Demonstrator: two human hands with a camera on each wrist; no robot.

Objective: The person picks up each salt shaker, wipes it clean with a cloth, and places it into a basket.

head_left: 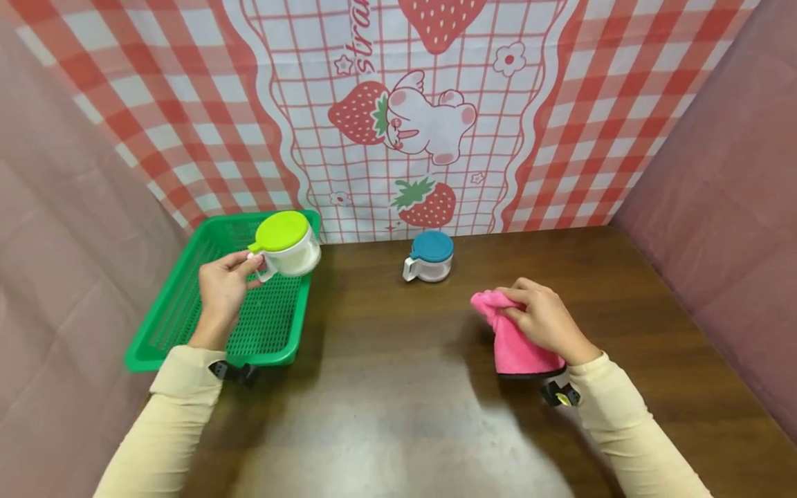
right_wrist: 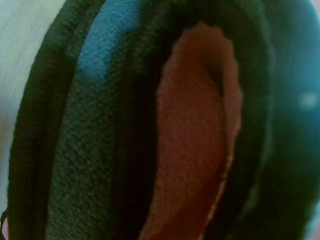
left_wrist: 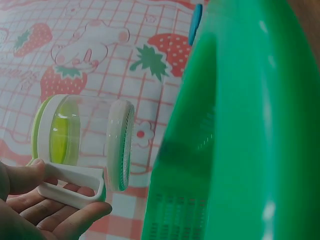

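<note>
My left hand (head_left: pixel 225 287) pinches the white handle (left_wrist: pixel 75 186) of a clear seasoning jar (head_left: pixel 294 257) with a lime-green lid. It holds this jar over the green basket (head_left: pixel 297 325), near its right rim. On the table stands a second seasoning jar (head_left: pixel 432 268), blue-lidded, its white handle pointing to the left. My right hand (head_left: pixel 540 315) grips a pink cloth (head_left: pixel 523 353) by its upper part, and the rest hangs below the fingers. Folds of the cloth (right_wrist: pixel 195 120) fill most of the right wrist view, so the fingers are hidden there.
The brown wooden table (head_left: pixel 373 387) carries the basket at its left side. Behind rises a red-and-white strawberry curtain (head_left: pixel 429 117). Pinkish fabric walls (head_left: pixel 716 159) close off both sides.
</note>
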